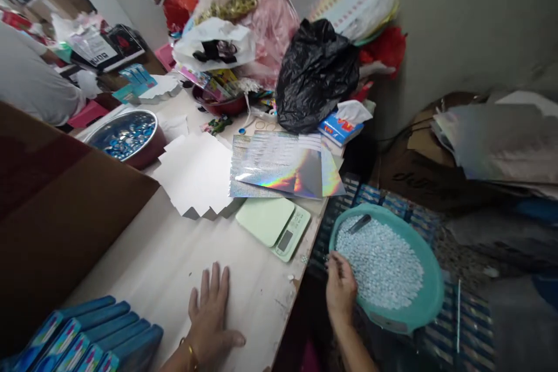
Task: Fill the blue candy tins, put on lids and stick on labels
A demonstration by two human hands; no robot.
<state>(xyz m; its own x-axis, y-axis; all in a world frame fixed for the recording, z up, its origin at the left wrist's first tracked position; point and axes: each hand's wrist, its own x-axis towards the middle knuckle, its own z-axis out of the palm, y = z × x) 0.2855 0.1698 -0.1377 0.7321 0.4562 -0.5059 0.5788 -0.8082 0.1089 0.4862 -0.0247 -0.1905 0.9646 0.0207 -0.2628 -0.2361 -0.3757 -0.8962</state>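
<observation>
My left hand (211, 319) lies flat on the white tabletop (152, 250), fingers spread and holding nothing. To the right, below table height, my right hand (341, 290) is closed at the near left rim of a teal plastic basin (429, 302). Small pale blue-white beads (383, 261) fill much of this basin, and a dark scoop-like piece (360, 224) rests on them. Beyond my left hand, a pale green kitchen scale (265, 221) sits near the table's right edge.
Blue boxes (104, 331) stand in a row at the lower left beside a large cardboard box (56, 203). White card sheets (196, 168) and holographic sheets (279, 165) lie farther back, before a black plastic bag (318, 75). A person in grey (35, 75) is at far left.
</observation>
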